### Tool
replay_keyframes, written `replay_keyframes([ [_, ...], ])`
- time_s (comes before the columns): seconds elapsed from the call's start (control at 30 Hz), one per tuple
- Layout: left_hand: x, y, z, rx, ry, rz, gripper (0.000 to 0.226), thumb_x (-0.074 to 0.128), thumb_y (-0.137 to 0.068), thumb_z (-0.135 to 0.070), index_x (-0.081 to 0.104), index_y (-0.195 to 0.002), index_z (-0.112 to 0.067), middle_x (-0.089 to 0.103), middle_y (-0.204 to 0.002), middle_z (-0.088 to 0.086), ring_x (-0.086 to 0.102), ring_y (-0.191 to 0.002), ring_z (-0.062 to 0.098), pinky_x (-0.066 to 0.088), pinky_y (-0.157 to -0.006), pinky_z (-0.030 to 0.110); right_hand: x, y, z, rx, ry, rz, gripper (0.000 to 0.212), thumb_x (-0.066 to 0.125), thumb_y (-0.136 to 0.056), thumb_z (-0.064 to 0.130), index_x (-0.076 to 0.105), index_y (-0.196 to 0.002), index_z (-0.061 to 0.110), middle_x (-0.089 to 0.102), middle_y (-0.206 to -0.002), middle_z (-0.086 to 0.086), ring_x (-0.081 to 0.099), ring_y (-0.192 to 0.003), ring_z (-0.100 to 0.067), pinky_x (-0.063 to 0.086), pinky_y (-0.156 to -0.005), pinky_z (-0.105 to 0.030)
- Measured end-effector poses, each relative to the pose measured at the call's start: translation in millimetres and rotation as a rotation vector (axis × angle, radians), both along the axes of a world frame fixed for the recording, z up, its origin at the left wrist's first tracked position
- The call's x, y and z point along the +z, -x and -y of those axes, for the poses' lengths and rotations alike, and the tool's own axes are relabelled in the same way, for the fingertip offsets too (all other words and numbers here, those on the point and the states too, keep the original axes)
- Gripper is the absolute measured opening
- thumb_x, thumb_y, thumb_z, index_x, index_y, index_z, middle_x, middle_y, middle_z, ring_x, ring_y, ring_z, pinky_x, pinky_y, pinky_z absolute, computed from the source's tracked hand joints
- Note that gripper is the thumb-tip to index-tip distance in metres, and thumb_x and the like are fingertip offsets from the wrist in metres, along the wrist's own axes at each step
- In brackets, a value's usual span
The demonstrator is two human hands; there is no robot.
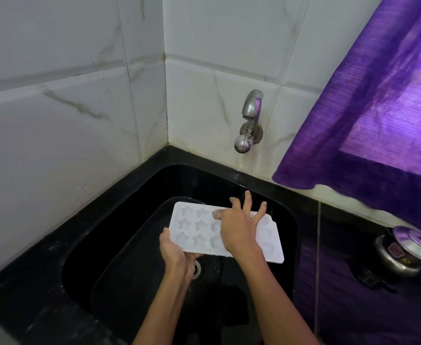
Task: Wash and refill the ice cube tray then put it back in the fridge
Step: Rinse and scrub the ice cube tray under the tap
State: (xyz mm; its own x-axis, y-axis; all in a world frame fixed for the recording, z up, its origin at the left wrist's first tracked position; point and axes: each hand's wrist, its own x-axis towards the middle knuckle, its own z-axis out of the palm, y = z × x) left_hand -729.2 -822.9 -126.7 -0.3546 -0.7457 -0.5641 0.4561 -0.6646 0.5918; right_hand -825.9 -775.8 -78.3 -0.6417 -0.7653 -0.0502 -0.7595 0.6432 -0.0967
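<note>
A white ice cube tray with star-shaped moulds is held level over the black sink. My left hand grips the tray's near left edge, thumb on top and fingers underneath. My right hand lies flat on the tray's top with fingers spread and straight, covering the middle moulds. The chrome tap juts from the tiled wall above the sink, and no water runs from it.
The sink drain shows just under my left hand. A steel pressure cooker stands on the black counter at right. A purple curtain hangs at upper right. White tiled walls meet in the corner behind the sink.
</note>
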Motion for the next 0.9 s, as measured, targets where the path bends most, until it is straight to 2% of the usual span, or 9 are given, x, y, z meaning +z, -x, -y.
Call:
replay_keyframes([
  [0.17,4.3,1.9,-2.5,-0.009,-0.024,0.008,0.053,0.023,-0.1,-0.044,0.063,-0.1,-0.011,0.069,-0.097,0.016,0.064,-0.09,0.036,0.053,-0.077,0.054,3.9,-0.9,2.4,-0.031,0.069,-0.012,0.045,0.059,-0.084,0.0,0.058,-0.12,0.027,0.021,-0.154,-0.01,-0.01,-0.147,-0.035,-0.01,-0.111,-0.065],
  [0.23,7.1,3.4,-4.3,-0.012,-0.03,0.011,0.052,0.023,-0.1,-0.044,0.063,-0.1,-0.011,0.069,-0.096,0.015,0.065,-0.088,0.035,0.051,-0.081,0.055,4.0,-4.2,5.6,-0.01,0.125,-0.023,0.051,0.06,-0.08,-0.003,0.052,-0.12,0.027,0.019,-0.155,-0.011,-0.011,-0.147,-0.035,-0.01,-0.111,-0.064],
  [0.37,7.7,3.9,-4.9,-0.005,-0.018,0.008,0.051,0.024,-0.1,-0.043,0.064,-0.102,-0.011,0.07,-0.095,0.015,0.065,-0.084,0.033,0.053,-0.068,0.046,3.4,-10.2,11.7,0.071,0.056,0.004,0.056,0.061,-0.082,-0.001,0.057,-0.124,0.035,0.008,-0.159,-0.012,-0.016,-0.146,-0.037,-0.014,-0.109,-0.065],
  [0.43,8.3,3.9,-5.0,-0.001,-0.015,0.008,0.049,0.024,-0.1,-0.042,0.063,-0.098,-0.012,0.069,-0.093,0.015,0.065,-0.082,0.033,0.052,-0.065,0.044,2.4,-11.3,13.2,0.069,0.032,0.027,0.055,0.058,-0.086,0.001,0.058,-0.127,0.038,0.009,-0.16,-0.011,-0.016,-0.146,-0.038,-0.015,-0.109,-0.065],
  [0.53,8.0,4.2,-5.8,-0.006,-0.019,0.011,0.049,0.025,-0.1,-0.042,0.063,-0.097,-0.012,0.069,-0.093,0.015,0.065,-0.082,0.034,0.053,-0.068,0.047,4.6,-12.3,13.8,0.084,-0.003,0.025,0.051,0.058,-0.088,0.004,0.058,-0.128,0.036,0.016,-0.158,-0.011,-0.016,-0.145,-0.038,-0.015,-0.109,-0.066],
  [0.67,7.0,6.3,-7.9,-0.011,-0.008,0.023,0.05,0.025,-0.1,-0.042,0.064,-0.095,-0.012,0.072,-0.082,0.012,0.067,-0.079,0.033,0.053,-0.07,0.047,10.8,-10.9,13.9,0.038,-0.031,0.014,0.034,0.056,-0.093,0.014,0.062,-0.123,0.028,0.021,-0.155,-0.013,-0.014,-0.146,-0.039,-0.014,-0.109,-0.067],
  [0.8,7.9,8.9,-9.0,-0.022,-0.002,0.022,0.051,0.024,-0.1,-0.042,0.064,-0.099,-0.011,0.071,-0.091,0.014,0.066,-0.082,0.034,0.053,-0.072,0.048,10.7,-14.4,15.0,0.038,-0.051,-0.023,0.036,0.058,-0.09,0.009,0.063,-0.121,0.026,0.013,-0.158,-0.014,-0.014,-0.145,-0.04,-0.015,-0.106,-0.067],
  [0.9,8.2,8.2,-8.2,-0.017,-0.001,0.018,0.051,0.023,-0.1,-0.042,0.064,-0.098,-0.012,0.071,-0.089,0.014,0.066,-0.082,0.034,0.052,-0.075,0.051,9.1,-14.5,14.1,0.052,-0.047,-0.04,0.037,0.056,-0.09,0.009,0.063,-0.122,0.026,0.02,-0.156,-0.012,-0.012,-0.146,-0.039,-0.015,-0.106,-0.067],
])
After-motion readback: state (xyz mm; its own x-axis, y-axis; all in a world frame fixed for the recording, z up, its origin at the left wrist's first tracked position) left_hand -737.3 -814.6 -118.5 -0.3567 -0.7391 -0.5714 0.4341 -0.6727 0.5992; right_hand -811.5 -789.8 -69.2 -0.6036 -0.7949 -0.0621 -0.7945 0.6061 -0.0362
